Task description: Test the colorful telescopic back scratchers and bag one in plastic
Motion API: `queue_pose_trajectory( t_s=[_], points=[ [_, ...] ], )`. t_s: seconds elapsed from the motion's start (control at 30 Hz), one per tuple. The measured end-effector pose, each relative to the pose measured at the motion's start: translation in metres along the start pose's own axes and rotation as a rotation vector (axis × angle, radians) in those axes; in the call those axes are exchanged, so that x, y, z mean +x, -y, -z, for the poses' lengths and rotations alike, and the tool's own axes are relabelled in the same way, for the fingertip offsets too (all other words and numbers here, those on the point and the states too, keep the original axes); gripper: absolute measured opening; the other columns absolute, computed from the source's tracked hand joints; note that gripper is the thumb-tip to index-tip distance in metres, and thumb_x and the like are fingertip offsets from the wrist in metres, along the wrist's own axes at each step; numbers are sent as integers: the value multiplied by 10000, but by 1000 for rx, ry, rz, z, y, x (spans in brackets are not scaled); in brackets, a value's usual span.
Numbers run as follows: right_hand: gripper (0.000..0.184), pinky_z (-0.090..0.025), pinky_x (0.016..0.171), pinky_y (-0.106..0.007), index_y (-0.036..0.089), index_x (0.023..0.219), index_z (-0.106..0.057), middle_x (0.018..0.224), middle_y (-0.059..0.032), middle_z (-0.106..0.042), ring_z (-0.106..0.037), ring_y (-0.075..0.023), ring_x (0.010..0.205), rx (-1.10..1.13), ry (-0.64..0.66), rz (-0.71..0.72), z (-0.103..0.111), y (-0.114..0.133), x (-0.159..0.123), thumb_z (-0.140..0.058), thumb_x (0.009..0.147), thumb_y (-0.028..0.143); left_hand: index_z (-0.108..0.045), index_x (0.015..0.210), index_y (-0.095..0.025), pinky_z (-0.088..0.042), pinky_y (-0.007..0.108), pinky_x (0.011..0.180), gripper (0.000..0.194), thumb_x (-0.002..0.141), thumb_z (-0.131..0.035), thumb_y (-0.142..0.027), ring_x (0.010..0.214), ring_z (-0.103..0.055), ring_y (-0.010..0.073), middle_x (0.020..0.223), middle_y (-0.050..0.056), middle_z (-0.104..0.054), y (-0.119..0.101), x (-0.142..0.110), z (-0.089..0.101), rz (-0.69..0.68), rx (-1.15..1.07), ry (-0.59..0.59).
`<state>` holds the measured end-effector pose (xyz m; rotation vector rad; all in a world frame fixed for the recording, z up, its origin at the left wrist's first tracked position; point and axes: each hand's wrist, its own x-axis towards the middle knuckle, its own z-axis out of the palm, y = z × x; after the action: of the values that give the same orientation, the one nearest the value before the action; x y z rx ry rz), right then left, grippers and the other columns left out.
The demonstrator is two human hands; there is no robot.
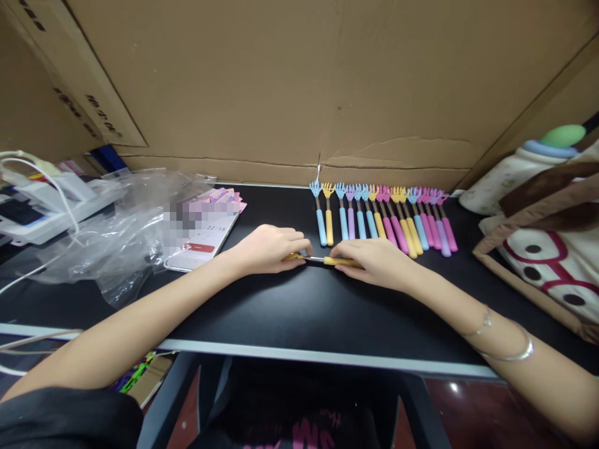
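Between my hands lies a yellow back scratcher (330, 260) with a short metal shaft, held level just above or on the black table. My left hand (276, 249) is closed around its yellow head end, most of which the fingers hide. My right hand (369, 262) grips the yellow handle, with the thumb below and fingers over it. Just beyond my right hand runs a row of similar hand-shaped back scratchers (379, 215) in blue, yellow, purple and pink, heads toward the cardboard wall. A blue one (321, 227) and a yellow one lie slightly apart at the row's left end.
Left of my hands are a phone (206, 244) and a crumpled clear plastic bag (116, 218). A white power strip (56, 209) with cables sits at the far left. On the right stand a bottle (503, 178) and a fabric bag (538, 249). Cardboard (281, 81) walls the back.
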<state>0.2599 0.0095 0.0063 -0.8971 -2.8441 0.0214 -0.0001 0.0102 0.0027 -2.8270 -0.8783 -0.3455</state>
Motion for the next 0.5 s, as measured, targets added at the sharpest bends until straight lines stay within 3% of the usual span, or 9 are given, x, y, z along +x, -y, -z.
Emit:
queue_pose_trajectory(
  t_s=[0.13,0.23,0.5],
  points=[
    [153,-412,622,-242,212,983,-576,916,-19,-701,-652,-145,785,-10,-37,-43,2,2,0,-464,922,297,-582,1009,-233,-371,243,623,154,920,-522,-343,805,-599,120,888,-22,-643,2,-1,0,8,-3,-15],
    [195,-420,635,-242,212,1018,-581,952,-27,-709,-658,-149,815,-71,-136,-59,5,0,0,-452,939,333,-577,1046,-222,-377,255,628,199,924,-510,-364,855,-579,147,912,4,-643,3,-1,0,-2,74,-39],
    [308,-369,560,-250,204,1006,-631,872,-38,-725,-655,-145,738,-276,-332,-120,17,-4,0,-394,971,397,-588,1078,-219,-371,289,621,277,970,-412,-403,898,-552,189,909,39,-652,8,0,10,129,220,-155]
  ],
)
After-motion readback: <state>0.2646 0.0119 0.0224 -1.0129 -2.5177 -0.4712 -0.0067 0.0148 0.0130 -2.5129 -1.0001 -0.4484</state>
